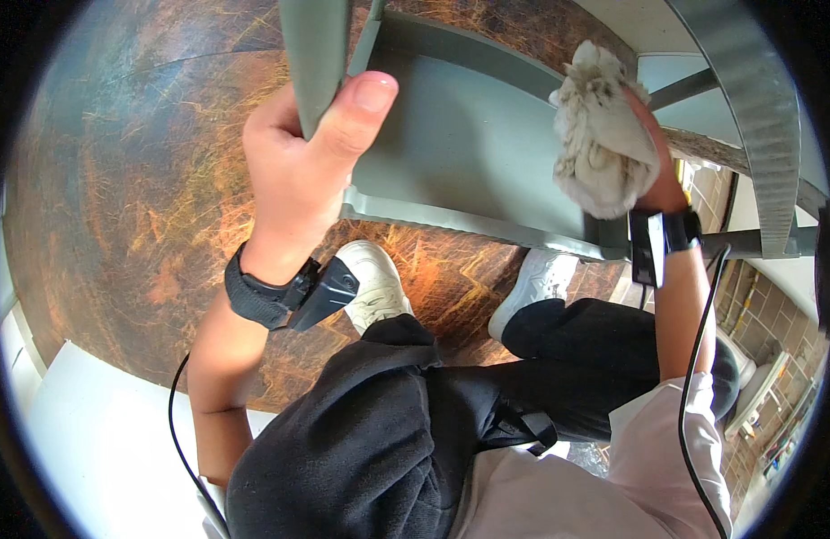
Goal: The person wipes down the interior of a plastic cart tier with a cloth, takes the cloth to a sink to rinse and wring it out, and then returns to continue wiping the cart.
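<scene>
My left hand [307, 168] grips the lower end of a grey upright post [317, 60], thumb to the front, at the left corner of a grey shelf tray [469, 135] with raised edges. My right hand [651, 148] holds a crumpled, dirty white fluffy cloth [600, 135] over the right end of the tray. The cloth hides most of the fingers and part of the tray's right edge. Whether the cloth touches the tray cannot be told.
A brown marbled surface [138, 202] lies under the tray and my white shoes [374, 279]. On the right stands a curved grey metal frame [758, 121] with a crossbar. Tiled floor [785, 316] shows beyond it. Black cables [698, 357] run along both arms.
</scene>
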### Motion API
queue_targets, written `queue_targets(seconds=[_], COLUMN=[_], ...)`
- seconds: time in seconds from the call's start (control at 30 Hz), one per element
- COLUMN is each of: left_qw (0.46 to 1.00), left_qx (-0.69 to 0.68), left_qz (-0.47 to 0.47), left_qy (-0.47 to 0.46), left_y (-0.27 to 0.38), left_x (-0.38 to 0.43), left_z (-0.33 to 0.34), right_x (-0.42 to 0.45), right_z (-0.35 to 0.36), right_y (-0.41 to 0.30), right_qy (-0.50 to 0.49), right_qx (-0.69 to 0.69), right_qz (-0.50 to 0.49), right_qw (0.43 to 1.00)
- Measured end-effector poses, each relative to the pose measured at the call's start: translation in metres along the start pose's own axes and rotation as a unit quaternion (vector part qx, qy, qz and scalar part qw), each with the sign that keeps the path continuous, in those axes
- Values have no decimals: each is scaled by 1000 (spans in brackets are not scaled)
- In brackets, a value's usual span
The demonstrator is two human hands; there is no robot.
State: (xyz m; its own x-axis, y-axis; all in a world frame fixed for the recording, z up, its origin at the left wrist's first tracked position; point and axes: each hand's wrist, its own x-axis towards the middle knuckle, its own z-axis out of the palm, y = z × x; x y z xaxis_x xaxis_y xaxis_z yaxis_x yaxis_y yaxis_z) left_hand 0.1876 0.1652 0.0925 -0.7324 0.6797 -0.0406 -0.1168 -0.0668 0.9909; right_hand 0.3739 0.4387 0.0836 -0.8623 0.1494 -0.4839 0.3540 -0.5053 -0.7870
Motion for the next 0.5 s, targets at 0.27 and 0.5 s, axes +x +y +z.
queue_targets(seconds=[0.27,0.5], left_qw=[998,994], left_qx=[9,-92], left_qz=[-28,29], left_qy=[-49,-50], left_y=[0,5], left_x=[1,6], left_z=[-8,-7], right_x=[-36,-117], right_z=[44,75], right_y=[28,23], right_qy=[-1,188], right_qx=[103,248], right_qz=[-23,265], right_qw=[994,913])
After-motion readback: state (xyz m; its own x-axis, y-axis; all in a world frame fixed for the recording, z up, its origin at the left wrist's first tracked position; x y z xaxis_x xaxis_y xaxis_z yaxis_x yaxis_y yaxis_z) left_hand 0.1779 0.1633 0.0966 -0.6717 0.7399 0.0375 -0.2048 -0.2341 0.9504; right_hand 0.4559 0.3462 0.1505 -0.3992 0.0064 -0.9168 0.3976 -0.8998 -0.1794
